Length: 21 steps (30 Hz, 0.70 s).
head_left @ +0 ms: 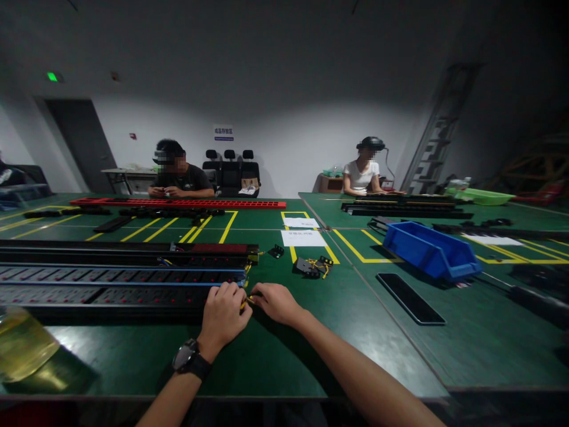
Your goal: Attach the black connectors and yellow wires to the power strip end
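Observation:
My left hand (pixel 226 313), with a watch (pixel 191 359) on its wrist, is closed at the right end of the nearest long black strip (pixel 146 296). A short yellow wire (pixel 250 299) shows between the two hands. My right hand (pixel 276 302) pinches this wire between thumb and fingertips. What lies under the left fingers is mostly hidden, though a bit of yellow shows there. Behind the hands run a blue-edged strip (pixel 124 275) and another black strip (pixel 111 252). Small black brackets with yellow wires (pixel 313 267) lie beyond my right hand.
On the right are a phone (pixel 411 298), a blue bin (pixel 431 252) and a dark tool (pixel 536 301). A container of yellow liquid (pixel 26 344) stands at near left. Paper sheets (pixel 303 238) and a long red rail (pixel 178 203) lie farther back. Two people sit across the table.

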Each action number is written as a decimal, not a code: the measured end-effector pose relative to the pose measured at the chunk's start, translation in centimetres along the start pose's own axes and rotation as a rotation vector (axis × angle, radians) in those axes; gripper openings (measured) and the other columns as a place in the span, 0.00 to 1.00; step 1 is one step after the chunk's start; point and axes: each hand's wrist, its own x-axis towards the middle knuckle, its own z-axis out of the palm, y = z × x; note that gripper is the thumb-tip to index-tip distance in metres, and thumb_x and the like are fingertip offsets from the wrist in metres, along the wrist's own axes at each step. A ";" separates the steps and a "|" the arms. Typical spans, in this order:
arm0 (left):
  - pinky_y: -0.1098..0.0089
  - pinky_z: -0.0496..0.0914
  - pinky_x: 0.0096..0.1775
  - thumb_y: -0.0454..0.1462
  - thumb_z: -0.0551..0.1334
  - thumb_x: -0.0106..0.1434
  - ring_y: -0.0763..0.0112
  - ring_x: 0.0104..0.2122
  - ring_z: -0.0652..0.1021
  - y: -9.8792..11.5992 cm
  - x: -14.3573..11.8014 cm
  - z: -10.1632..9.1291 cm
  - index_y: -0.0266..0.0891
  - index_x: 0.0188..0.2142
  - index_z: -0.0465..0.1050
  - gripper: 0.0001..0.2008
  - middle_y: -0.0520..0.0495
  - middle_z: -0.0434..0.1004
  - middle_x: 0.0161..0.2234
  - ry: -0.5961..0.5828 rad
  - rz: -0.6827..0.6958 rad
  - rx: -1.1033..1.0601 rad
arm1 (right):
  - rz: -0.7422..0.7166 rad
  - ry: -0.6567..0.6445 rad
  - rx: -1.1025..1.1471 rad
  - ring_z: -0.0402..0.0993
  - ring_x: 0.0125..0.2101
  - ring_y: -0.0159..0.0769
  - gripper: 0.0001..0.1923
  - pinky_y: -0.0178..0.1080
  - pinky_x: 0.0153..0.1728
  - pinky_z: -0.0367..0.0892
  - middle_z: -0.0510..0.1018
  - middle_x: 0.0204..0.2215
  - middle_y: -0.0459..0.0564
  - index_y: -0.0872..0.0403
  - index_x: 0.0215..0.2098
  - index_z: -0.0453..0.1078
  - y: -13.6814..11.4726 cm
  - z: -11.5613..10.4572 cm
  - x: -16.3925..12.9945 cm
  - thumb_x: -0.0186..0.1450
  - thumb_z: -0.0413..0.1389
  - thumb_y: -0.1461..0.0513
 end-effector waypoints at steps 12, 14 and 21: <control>0.57 0.62 0.42 0.37 0.60 0.62 0.57 0.40 0.73 0.0 0.0 0.0 0.40 0.31 0.74 0.05 0.43 0.76 0.35 0.015 0.001 -0.008 | -0.001 0.002 -0.010 0.78 0.42 0.37 0.09 0.34 0.38 0.62 0.83 0.41 0.48 0.49 0.47 0.75 0.0 0.0 0.0 0.72 0.54 0.57; 0.57 0.62 0.42 0.37 0.60 0.62 0.57 0.40 0.73 0.0 0.0 0.0 0.40 0.31 0.74 0.05 0.43 0.76 0.35 0.015 -0.003 -0.012 | 0.006 0.000 -0.008 0.78 0.42 0.37 0.09 0.34 0.38 0.62 0.83 0.41 0.48 0.49 0.47 0.75 -0.1 0.0 0.0 0.72 0.55 0.57; 0.57 0.62 0.42 0.37 0.60 0.62 0.57 0.40 0.73 -0.1 -0.1 0.1 0.40 0.32 0.74 0.05 0.43 0.77 0.35 0.017 -0.001 -0.012 | 0.008 -0.006 0.003 0.78 0.43 0.37 0.09 0.34 0.39 0.63 0.83 0.42 0.48 0.49 0.47 0.75 -0.1 0.0 0.0 0.72 0.54 0.57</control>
